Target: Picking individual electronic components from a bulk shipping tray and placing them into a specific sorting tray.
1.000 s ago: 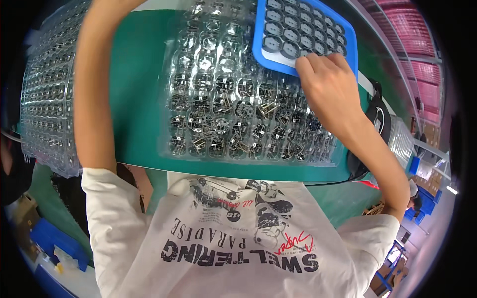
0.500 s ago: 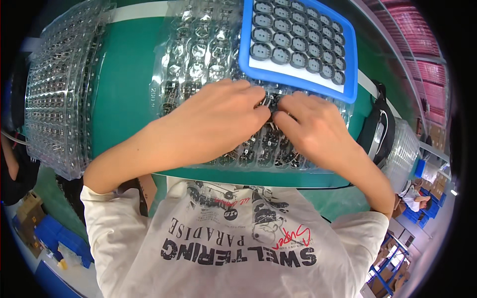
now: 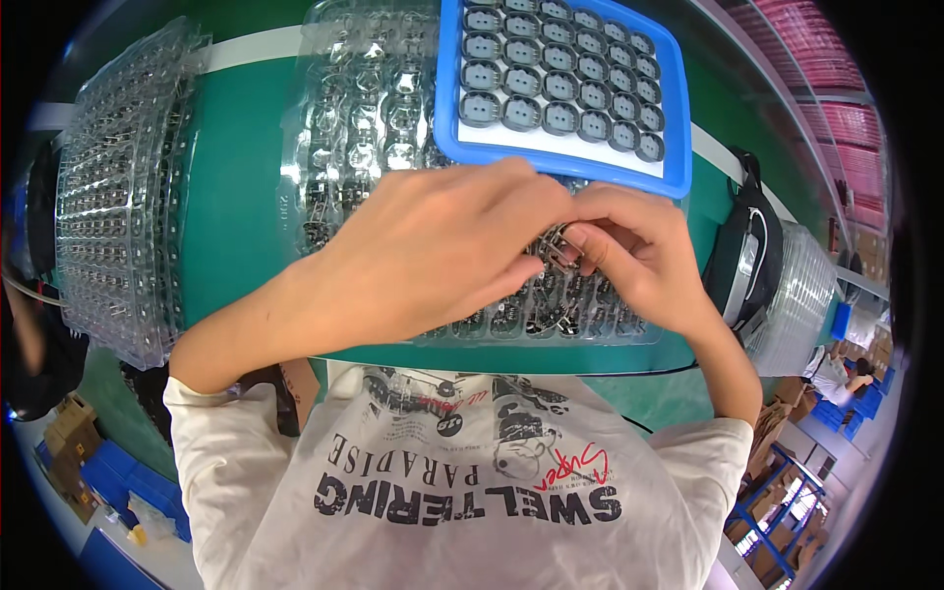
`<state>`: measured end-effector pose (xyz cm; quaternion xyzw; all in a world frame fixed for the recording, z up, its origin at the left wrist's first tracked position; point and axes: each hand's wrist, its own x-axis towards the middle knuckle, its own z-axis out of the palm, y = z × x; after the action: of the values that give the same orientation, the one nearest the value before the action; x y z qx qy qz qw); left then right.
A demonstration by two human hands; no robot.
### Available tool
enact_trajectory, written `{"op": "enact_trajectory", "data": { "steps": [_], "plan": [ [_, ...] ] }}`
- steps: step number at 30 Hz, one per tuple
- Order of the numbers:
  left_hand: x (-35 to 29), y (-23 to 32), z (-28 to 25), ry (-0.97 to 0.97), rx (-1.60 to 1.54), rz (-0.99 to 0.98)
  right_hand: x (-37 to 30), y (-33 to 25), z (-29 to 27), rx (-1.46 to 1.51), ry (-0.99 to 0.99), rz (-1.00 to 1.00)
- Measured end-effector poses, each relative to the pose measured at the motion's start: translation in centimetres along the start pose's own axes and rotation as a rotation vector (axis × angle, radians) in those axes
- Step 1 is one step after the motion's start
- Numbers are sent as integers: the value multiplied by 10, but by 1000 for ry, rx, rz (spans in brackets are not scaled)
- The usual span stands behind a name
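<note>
Both hands meet over a clear plastic tray [image 3: 369, 108] whose pockets hold small dark and silver parts. Between my fingertips is a small metal component [image 3: 559, 248] with thin shiny prongs; its exact kind cannot be made out. My right hand [image 3: 644, 256] pinches it between thumb and fingers. My left hand [image 3: 447, 241] closes on its other side, its fingertips partly hidden behind the hand. Just beyond the hands, a blue-rimmed tray [image 3: 565, 169] rests over the clear one, holding rows of round grey parts [image 3: 560, 87] on a white base.
A stack of similar filled clear trays [image 3: 123, 206] stands at the left of the green table [image 3: 236, 167]. At the right are a black bag-like object [image 3: 752, 246] and stacked clear trays [image 3: 798, 305]. Another person's arm [image 3: 28, 324] shows at the far left.
Both hands have lifted slightly off the clear tray and come together, and the metal component now shows between the fingers. The whole view has shifted a little, moving the blue-rimmed tray leftward.
</note>
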<state>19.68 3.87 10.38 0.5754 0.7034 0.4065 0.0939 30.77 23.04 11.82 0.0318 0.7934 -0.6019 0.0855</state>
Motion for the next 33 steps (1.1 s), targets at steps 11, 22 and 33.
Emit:
{"op": "enact_trajectory", "data": {
  "steps": [11, 22, 33],
  "plan": [
    [3, 3, 1, -40, -13, 154, -3, 2, 10, 406, -40, 112],
    [9, 0, 2, 164, -44, 28, 1, 2, 18, 656, 14, -30],
    [16, 6, -21, -36, -65, -31, 4, -2, 11, 402, 35, -92]
  ]
}}
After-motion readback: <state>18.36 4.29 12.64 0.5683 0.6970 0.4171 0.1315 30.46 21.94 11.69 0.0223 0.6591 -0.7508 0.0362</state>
